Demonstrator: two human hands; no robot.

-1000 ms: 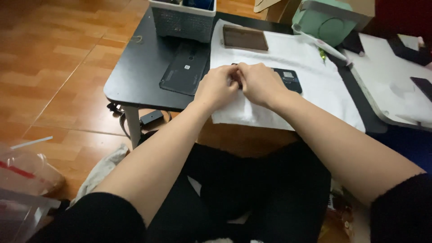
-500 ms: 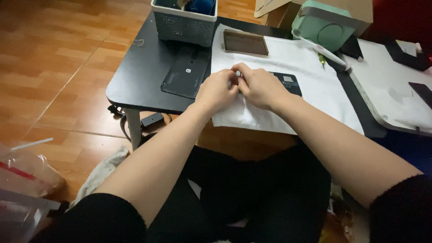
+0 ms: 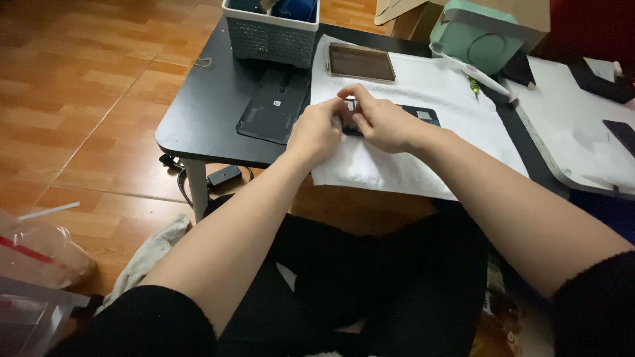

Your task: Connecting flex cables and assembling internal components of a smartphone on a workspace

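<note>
My left hand (image 3: 319,131) and my right hand (image 3: 377,120) meet over a dark flat phone-like device (image 3: 415,114) that lies on a white cloth (image 3: 423,152) on the black table (image 3: 205,112). The fingertips of both hands pinch together at the device's left end, and what they grip there is hidden by the fingers. Most of the device is covered by my right hand.
A black back cover (image 3: 274,106) lies left of the cloth. A grey basket (image 3: 270,33) stands at the table's far edge, a brown flat panel (image 3: 361,63) beside it. A green round device (image 3: 477,41), a white pen-like tool (image 3: 473,71) and a white board (image 3: 575,132) are at right.
The camera has moved closer, so the table appears larger. Both hands stay pinched together at the same spot on the device, with little finger movement.
</note>
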